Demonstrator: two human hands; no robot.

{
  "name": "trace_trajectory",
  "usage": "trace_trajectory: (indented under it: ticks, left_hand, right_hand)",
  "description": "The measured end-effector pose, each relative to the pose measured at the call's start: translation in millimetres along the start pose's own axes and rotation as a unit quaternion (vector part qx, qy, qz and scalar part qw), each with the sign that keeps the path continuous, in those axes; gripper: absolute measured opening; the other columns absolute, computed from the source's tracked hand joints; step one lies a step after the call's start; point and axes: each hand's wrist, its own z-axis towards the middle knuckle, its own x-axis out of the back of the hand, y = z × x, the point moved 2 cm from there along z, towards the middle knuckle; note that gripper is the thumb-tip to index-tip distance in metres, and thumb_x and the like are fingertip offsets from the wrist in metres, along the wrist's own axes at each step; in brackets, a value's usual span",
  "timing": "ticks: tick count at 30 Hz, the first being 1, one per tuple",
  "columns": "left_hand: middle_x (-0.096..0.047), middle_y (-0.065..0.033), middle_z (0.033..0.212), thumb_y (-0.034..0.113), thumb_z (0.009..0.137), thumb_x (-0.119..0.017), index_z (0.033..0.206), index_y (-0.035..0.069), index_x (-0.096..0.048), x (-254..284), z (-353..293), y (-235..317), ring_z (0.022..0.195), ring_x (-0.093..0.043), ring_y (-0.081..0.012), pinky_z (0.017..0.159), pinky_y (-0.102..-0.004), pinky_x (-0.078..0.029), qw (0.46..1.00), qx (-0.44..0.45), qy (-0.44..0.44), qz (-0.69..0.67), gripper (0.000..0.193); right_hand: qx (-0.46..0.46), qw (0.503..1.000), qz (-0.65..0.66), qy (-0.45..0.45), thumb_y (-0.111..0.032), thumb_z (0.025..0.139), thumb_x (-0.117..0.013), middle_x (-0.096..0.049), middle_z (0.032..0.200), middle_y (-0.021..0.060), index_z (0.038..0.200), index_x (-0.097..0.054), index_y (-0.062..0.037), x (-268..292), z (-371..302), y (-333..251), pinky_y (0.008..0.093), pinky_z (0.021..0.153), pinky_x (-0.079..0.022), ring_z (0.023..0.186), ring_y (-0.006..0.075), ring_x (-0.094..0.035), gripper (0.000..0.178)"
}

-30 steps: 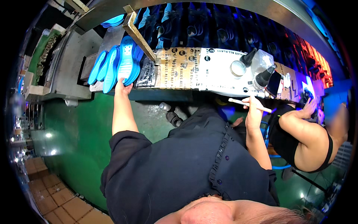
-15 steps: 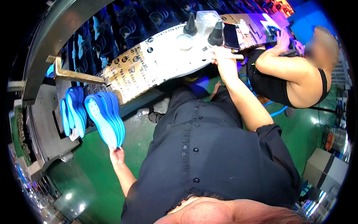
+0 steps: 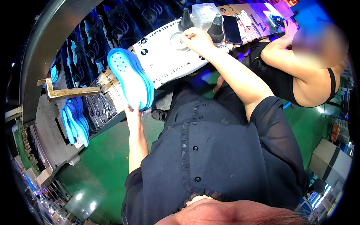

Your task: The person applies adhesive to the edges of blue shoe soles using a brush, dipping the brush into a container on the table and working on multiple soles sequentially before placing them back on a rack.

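Note:
My left hand (image 3: 133, 111) grips the near end of a stack of blue shoe soles (image 3: 132, 80), held tilted over the left part of the bench. The top sole has a pale middle and small holes at its far end. My right hand (image 3: 199, 40) is closed in a pinch at a shallow round dish (image 3: 175, 42). Between its fingers is a thin, light-coloured stick-like tool (image 3: 190, 35); its tip is too small to make out. Beside the dish stand two black cone-shaped bottles, one behind it (image 3: 185, 21) and one to its right (image 3: 215, 33).
The bench is covered with printed white sheet (image 3: 168, 69) and cardboard. A clear plastic container (image 3: 204, 14) and a phone (image 3: 232, 33) lie farther right. More blue soles (image 3: 75, 122) stand at left below a metal bracket (image 3: 75, 93). A co-worker's arm (image 3: 279, 56) is at right.
My left hand has brought the sole stack up and right, over the bench. My right hand has moved left and away from me to the round dish, still holding the stick-like tool.

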Motion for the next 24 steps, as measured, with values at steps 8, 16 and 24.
trace_trajectory:
  ticks: [8,16,24]
  left_hand:
    - [-0.055,-0.0046,0.08,0.015,0.079,-0.062,0.107,-0.002,-0.051,13,30,14,0.07,-0.051,-0.0092,0.063,-0.0217,-0.042,0.966,-0.114,0.032,0.229,0.035]
    - [-0.057,-0.0029,0.075,0.017,0.079,-0.057,0.103,0.004,-0.048,-2,11,41,0.053,-0.049,-0.0067,0.039,-0.0183,-0.035,0.994,0.044,-0.093,-0.043,0.028]
    - [-0.056,-0.0089,0.087,0.013,0.075,-0.06,0.112,0.001,-0.043,-27,-9,64,0.06,-0.056,-0.0149,0.039,-0.0221,-0.041,0.972,0.052,-0.149,-0.177,0.042]
  right_hand:
    - [0.025,0.999,-0.042,-0.016,-0.031,0.077,-0.06,-0.06,0.074,0.006,0.076,-0.064,-0.0073,-8,6,4,0.0278,0.063,-0.045,0.072,0.018,-0.06,0.025]
    - [0.028,0.996,0.083,0.021,-0.026,0.081,-0.057,-0.06,0.072,0.0054,0.077,-0.064,-0.0029,9,4,-9,0.024,0.065,-0.044,0.069,0.0156,-0.058,0.025]
    - [0.0,0.989,0.145,0.034,-0.026,0.082,-0.056,-0.062,0.075,0.005,0.075,-0.065,-0.0028,16,-3,-5,0.0227,0.064,-0.044,0.068,0.0115,-0.057,0.026]
